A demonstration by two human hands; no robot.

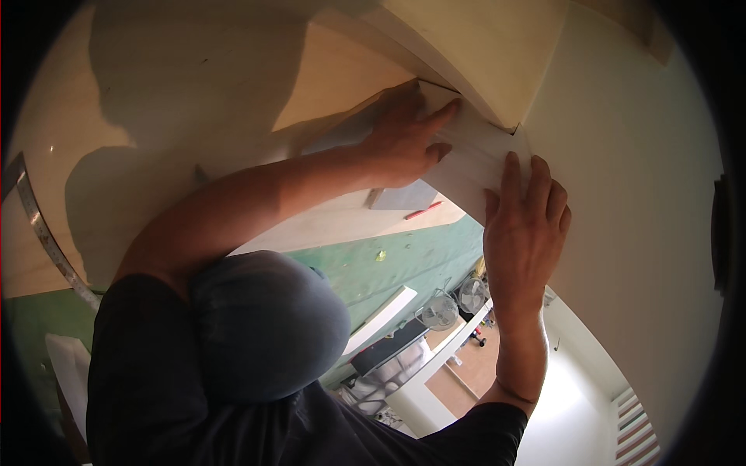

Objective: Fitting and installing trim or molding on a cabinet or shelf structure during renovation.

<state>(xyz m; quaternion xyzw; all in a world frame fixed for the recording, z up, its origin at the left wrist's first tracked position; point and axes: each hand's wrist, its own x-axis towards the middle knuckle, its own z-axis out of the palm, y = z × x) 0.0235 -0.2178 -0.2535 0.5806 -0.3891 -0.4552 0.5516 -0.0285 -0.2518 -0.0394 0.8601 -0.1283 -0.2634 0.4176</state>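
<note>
My left hand (408, 140) reaches across a pale wooden surface and lies on a white flat board (474, 151), index finger stretched out and thumb apart. On the same board, nearer its right end, rests my right hand (530, 210), its fingers extended and slightly spread, thumb beside the near edge. The board meets a cream panel (497, 54) along its far edge, with a small dark gap at the corner. A grey flat piece (406, 196) and a red pencil (423, 210) lie just below my left hand.
A metal carpenter's square (50, 241) lies at the left. A tall white panel (622, 233) stands on the right. Below are a green surface (350, 252), a white strip (381, 320) and fans (440, 312). A rounded dark-blue cloth shape (268, 326) sits between my arms.
</note>
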